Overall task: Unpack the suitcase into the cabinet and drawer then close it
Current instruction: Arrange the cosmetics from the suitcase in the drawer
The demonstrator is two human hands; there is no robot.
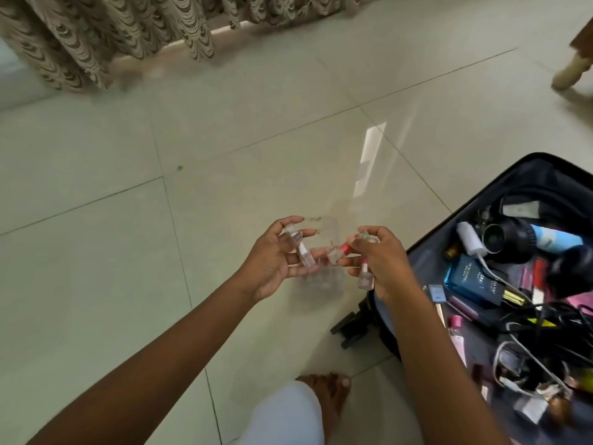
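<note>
An open dark suitcase [426, 248] lies on the floor at the right, full of small things: a blue box [475, 281], a white charger [469, 243], black cables [542, 319], a blue and black appliance [539, 239]. My left hand [272, 261] holds a clear plastic organiser [321, 248] and a clear-capped tube [303, 252]. My right hand [382, 261] grips several small red and pink lip gloss tubes [340, 252] beside the organiser. Both hands hover over the tiles just left of the suitcase.
Pale glossy floor tiles [160, 284] fill the view. A patterned curtain [96, 36] hangs at the top left. Another person's foot [571, 72] is at the top right. My own foot [330, 396] and white trouser knee are at the bottom. The suitcase wheel [349, 326] sticks out.
</note>
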